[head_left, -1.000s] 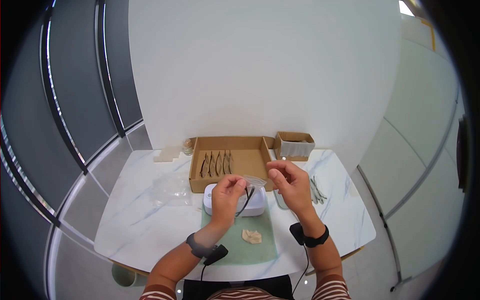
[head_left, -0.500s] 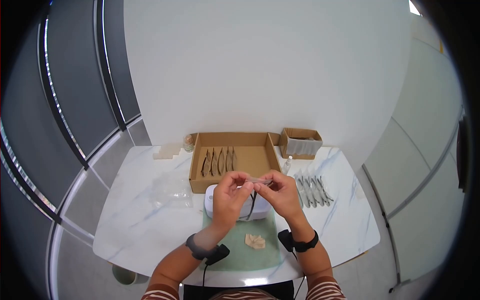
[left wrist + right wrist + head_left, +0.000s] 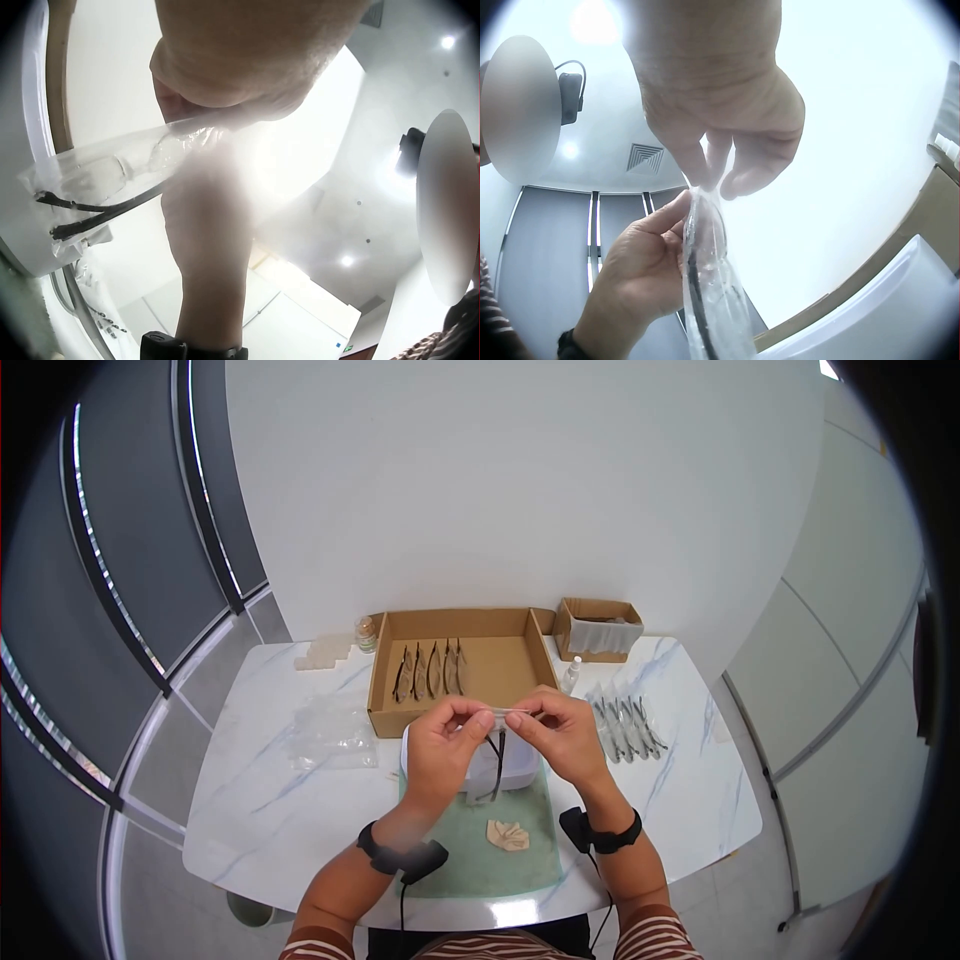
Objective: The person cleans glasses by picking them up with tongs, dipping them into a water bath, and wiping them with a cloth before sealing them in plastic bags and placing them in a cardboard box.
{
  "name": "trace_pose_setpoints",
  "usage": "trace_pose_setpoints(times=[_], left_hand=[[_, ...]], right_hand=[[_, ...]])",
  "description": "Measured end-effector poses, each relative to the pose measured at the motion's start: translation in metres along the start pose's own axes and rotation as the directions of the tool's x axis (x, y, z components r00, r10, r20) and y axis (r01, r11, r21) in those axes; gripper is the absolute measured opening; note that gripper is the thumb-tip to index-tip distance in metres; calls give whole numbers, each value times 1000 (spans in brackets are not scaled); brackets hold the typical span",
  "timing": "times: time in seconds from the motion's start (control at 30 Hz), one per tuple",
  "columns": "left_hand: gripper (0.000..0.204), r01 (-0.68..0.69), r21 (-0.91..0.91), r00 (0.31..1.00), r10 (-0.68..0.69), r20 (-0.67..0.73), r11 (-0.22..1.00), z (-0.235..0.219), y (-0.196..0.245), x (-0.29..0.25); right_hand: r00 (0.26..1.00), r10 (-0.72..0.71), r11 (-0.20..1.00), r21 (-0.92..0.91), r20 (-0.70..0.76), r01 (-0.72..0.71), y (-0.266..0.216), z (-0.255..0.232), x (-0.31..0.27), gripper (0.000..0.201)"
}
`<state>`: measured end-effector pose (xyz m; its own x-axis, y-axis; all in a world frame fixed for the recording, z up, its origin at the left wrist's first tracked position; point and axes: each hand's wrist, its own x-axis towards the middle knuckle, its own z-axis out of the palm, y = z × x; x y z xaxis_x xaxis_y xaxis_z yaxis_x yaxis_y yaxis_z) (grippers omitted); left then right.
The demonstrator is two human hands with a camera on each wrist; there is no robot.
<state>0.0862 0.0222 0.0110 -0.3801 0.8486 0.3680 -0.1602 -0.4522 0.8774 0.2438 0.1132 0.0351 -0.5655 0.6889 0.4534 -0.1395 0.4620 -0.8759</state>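
Both hands hold a clear plastic bag [image 3: 90, 176] by its top edge, over a white tub-shaped appliance [image 3: 525, 768]. Inside the bag hangs a pair of glasses, its dark temples [image 3: 112, 214] showing through the film. My left hand [image 3: 443, 745] pinches one side of the edge between thumb and fingers. Close beside it, my right hand [image 3: 562, 740] pinches the other side, thumb tips almost meeting. In the right wrist view the right fingertips [image 3: 718, 180] are at the bag's top and the left hand [image 3: 641, 270] is just below.
A beige cloth [image 3: 508, 835] lies on a green mat [image 3: 480, 875]. Behind stands a cardboard tray [image 3: 500, 710] with several glasses in a row. Several bagged glasses [image 3: 628, 730] lie right, near a spray bottle [image 3: 571, 676] and small box [image 3: 600, 648]. Clear bags [image 3: 335, 735] lie left.
My right hand has come in from the right and now pinches the bag's top edge beside the left hand. Since half a second ago, the thumbs have shifted slightly along the edge.
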Motion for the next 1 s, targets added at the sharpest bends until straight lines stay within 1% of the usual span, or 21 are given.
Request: trace_pose_setpoints(times=[0.03,0.17,0.23,0.27,0.33,0.37,0.4,0.47,0.5,0.53,0.6,0.7,0.8,0.93,1.0], left_hand=[[14,17,-10,1000,-17,-2,1000,0,1,0],[14,13,-47,1000,-13,-18,999,1,4,-1],[13,-7,-19,999,7,-35,1000,-1,4,0],[13,-3,-24,1000,2,-20,1000,1,5,-1],[11,5,40,997,-1,-79,999,5,10,-3],[11,14,40,995,-10,-101,999,7,12,-3],[11,22,38,996,-19,-86,999,7,12,-3],[11,-8,8,994,9,-108,1000,5,12,-2],[11,-19,-13,996,18,-83,1000,3,9,-1],[11,-19,-11,996,18,-85,1000,2,7,-1],[12,1,-25,997,-3,-75,1000,3,7,0],[12,0,-9,997,-1,-79,1000,3,7,0],[13,0,22,997,1,-81,1000,2,6,0],[12,2,17,996,-1,-88,1000,1,4,2],[18,-6,16,999,7,-47,1000,-3,1,1]], right_hand=[[1000,2,1000,14,-4,-2,1,-1,0,16],[1000,-26,999,46,-14,26,10,-5,1,17],[999,24,997,77,-22,-22,12,-7,0,19],[999,25,997,70,-38,-23,10,-7,-1,19],[992,118,987,117,-36,-113,6,-1,-2,16],[991,131,980,150,-17,-127,5,1,-2,19],[990,136,980,148,-34,-130,4,1,-2,19],[987,155,978,131,45,-160,3,2,-1,21],[982,163,977,123,91,-173,4,3,-1,22],[982,163,977,125,93,-174,4,4,-1,22],[990,137,977,158,43,-143,6,6,-1,23],[986,165,975,145,24,-166,7,4,-1,23],[988,156,974,164,8,-155,5,6,-1,20],[989,151,975,167,-4,-148,5,6,-2,20],[985,172,972,158,15,-173,6,4,-2,25]])
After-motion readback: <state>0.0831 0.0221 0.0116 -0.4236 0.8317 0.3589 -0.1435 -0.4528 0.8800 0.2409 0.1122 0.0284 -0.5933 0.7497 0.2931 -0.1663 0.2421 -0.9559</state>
